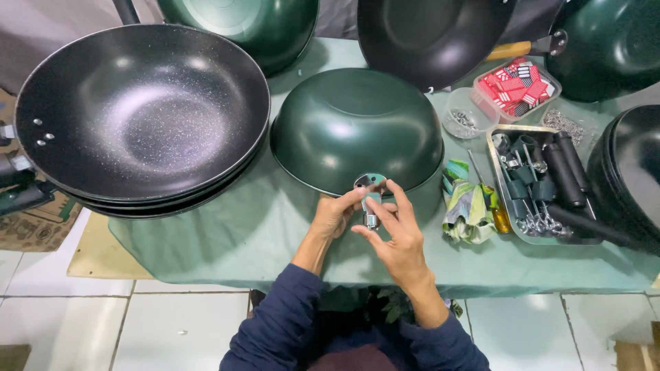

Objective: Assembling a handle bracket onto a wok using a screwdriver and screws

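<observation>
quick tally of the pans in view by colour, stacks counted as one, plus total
Green pans: 3 – upside-down green pan at the hands, top-centre green pan, top-right green pan
Black pans or stacks: 3 – left black stack, top black pan, right-edge black stack
Total: 6

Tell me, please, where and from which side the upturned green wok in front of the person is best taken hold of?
Probably by its rim. The upturned green wok lies dome-up, and the smooth, glossy dome offers no purchase. Come from its left or far side, where the edge is free; at the near edge both hands, left hand and right hand, are busy at the metal bracket.
</observation>
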